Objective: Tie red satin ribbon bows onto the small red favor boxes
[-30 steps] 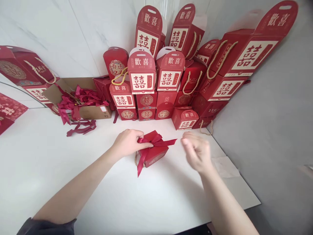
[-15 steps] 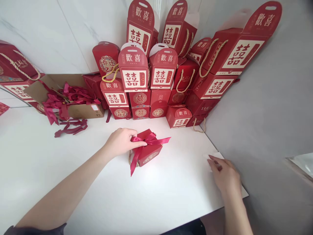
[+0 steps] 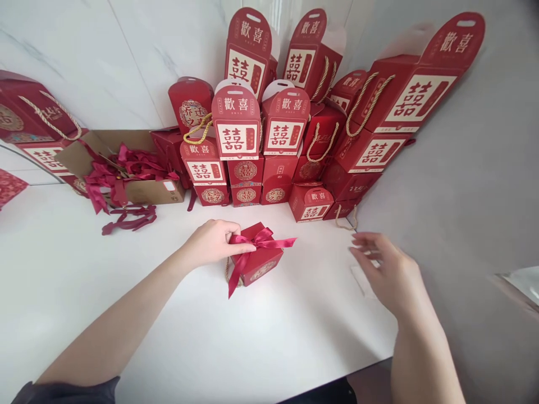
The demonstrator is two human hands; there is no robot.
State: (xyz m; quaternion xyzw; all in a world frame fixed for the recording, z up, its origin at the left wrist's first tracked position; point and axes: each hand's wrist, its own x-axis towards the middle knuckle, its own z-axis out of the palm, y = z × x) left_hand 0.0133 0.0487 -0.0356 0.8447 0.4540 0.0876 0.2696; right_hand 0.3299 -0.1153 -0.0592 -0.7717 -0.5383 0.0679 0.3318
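Observation:
A small red gift box [image 3: 259, 262] tied with a dark red ribbon bow [image 3: 263, 240] sits on the white table [image 3: 210, 336]. My left hand [image 3: 214, 241] grips the box's left side, fingers closed over the ribbon knot. My right hand [image 3: 389, 275] hovers near the table's right edge, fingers spread and holding nothing. It is just above a white sheet of paper [image 3: 362, 279] lying flat there. A gold cord handle shows under the box's left end.
A stack of red gift boxes with gold cord handles [image 3: 286, 134] fills the back corner against the wall. A brown carton of loose red ribbons [image 3: 130, 174] stands back left, with ribbons [image 3: 130, 219] spilled in front. More red boxes [image 3: 33, 129] sit far left.
My right hand went from beside the bow down to the paper at the table's right edge, then lifted slightly with fingers spread. My left hand stayed on the box.

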